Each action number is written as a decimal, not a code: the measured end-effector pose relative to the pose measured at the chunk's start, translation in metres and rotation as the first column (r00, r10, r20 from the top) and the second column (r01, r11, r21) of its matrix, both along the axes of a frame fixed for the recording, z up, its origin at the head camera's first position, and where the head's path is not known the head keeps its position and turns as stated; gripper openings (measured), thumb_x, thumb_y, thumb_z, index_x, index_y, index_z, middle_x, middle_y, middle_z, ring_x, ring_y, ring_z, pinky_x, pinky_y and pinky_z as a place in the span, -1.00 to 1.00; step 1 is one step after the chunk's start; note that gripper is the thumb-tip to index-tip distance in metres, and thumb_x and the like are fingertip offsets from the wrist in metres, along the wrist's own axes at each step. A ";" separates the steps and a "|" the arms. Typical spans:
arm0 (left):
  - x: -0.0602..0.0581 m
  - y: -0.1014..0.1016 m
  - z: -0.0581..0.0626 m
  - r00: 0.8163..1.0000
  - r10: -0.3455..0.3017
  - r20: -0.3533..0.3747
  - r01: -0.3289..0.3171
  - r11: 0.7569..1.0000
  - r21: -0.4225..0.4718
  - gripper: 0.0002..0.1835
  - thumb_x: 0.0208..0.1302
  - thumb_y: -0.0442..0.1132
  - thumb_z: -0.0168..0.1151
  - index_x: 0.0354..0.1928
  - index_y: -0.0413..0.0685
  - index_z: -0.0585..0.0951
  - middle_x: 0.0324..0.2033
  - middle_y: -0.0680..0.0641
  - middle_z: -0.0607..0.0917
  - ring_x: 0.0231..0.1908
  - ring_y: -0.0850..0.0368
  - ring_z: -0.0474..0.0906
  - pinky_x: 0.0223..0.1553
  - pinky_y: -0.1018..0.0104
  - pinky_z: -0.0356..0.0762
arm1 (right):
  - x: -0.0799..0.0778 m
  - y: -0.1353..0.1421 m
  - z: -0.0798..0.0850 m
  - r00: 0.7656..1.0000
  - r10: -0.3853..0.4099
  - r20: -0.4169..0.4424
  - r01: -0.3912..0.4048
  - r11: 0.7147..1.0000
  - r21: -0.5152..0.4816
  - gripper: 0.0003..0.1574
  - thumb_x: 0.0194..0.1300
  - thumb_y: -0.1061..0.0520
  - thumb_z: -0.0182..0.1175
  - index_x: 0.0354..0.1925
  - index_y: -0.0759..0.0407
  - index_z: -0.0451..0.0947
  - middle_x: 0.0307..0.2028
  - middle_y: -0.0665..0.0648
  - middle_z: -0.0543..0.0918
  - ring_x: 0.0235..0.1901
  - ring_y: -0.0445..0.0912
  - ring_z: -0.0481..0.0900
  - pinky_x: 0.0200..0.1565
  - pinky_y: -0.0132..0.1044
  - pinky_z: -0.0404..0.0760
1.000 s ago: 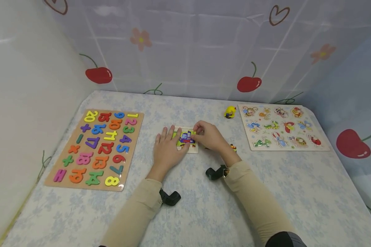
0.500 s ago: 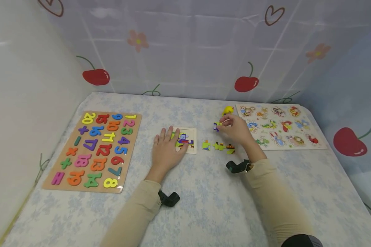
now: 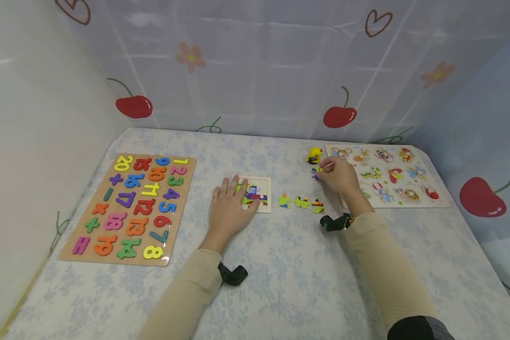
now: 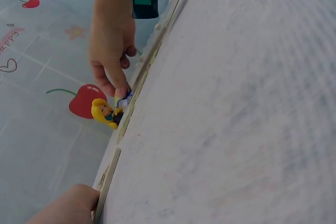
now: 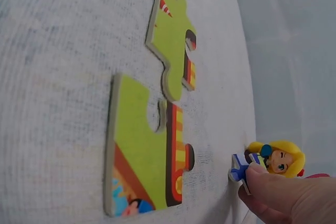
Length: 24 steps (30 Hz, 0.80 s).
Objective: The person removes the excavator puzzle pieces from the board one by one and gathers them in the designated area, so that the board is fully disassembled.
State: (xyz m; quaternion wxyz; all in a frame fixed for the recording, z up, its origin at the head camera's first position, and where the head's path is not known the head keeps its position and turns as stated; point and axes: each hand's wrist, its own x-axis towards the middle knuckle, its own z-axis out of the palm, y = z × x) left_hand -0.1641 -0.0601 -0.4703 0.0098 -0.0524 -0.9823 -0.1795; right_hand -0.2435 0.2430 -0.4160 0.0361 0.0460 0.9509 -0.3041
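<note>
My left hand [image 3: 230, 212] lies with its fingers spread on a small wooden puzzle board [image 3: 265, 182], which carries a purple vehicle picture and is partly covered by the hand. My right hand [image 3: 342, 178] pinches a small puzzle piece [image 5: 240, 170], blue, white and yellow-green, between thumb and fingers. That piece is close to a yellow-haired figurine [image 3: 314, 155] at the back. Three loose puzzle pieces [image 3: 284, 201] lie in a row to the right of the board. In the right wrist view, two green puzzle pieces [image 5: 137, 145] with red and yellow parts appear large.
A brown number board [image 3: 176, 236] with raised coloured digits lies on the left. On the right is a white board [image 3: 352, 204] of insect pictures, partly behind my right hand. A cherry-patterned curtain [image 3: 255, 71] stands behind the table [image 3: 280, 274].
My right hand has moved from the small puzzle board to the right, carrying the puzzle piece to just in front of the figurine. The left hand has stayed on the board.
</note>
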 end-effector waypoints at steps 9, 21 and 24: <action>0.001 0.001 0.000 1.000 0.010 -0.004 -0.010 1.000 0.010 -0.18 0.34 0.39 -0.11 0.56 0.24 0.13 0.58 0.02 0.02 0.59 -0.06 -0.19 0.57 -0.08 -0.22 | -0.005 0.001 -0.005 0.999 -0.002 -0.035 0.005 0.997 0.081 -0.63 0.30 0.00 0.33 -0.04 0.18 0.56 -0.15 0.24 0.68 -0.16 0.10 0.57 -0.13 -0.05 0.50; 0.001 0.001 -0.001 1.000 0.011 -0.017 -0.011 1.000 0.020 -0.18 0.35 0.39 -0.11 0.56 0.23 0.12 0.58 0.01 0.05 0.59 -0.06 -0.16 0.57 -0.07 -0.20 | 0.003 -0.008 -0.001 0.987 -0.007 -0.157 0.035 0.984 0.176 -0.69 0.32 -0.03 0.30 -0.13 0.16 0.59 -0.32 0.19 0.62 -0.34 0.07 0.50 -0.38 -0.17 0.39; 0.001 0.000 -0.001 1.000 0.014 -0.015 -0.013 0.999 0.039 -0.16 0.36 0.38 -0.12 0.57 0.19 0.10 0.58 0.00 0.04 0.59 -0.06 -0.17 0.57 -0.06 -0.20 | 0.006 -0.015 0.006 0.992 -0.010 -0.129 0.025 0.993 0.114 -0.65 0.33 -0.07 0.29 -0.09 0.15 0.59 -0.30 0.18 0.59 -0.36 0.05 0.48 -0.38 -0.20 0.39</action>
